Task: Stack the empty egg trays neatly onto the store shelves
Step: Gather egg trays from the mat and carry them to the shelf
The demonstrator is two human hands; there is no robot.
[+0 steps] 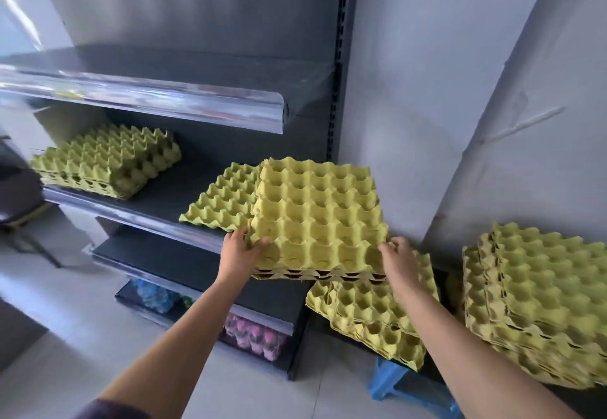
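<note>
The held tray stack (pixel 318 218) covers the right part of the single tray (pixel 223 202) on the middle shelf (pixel 157 202) and the top of the lower pile (pixel 371 313) — the right hand (pixel 399 257) has its fingertips out of sight under the stack's edge. The far pile (pixel 542 303) is cut by the right frame edge, and the blue stool (pixel 391 382) is mostly hidden under trays and forearm. The bottom-shelf packs (pixel 253 336), pink and blue, are too blurred to identify — the dark object (pixel 13 195) is cropped at the left edge and unclear.

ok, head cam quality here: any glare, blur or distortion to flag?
Head view: strong glare on the clear shelf-edge strip; wide-angle bending of the shelf upright; blur on the right tray pile; held trays, left hand and right hand evenly lit, fairly sharp.
</note>
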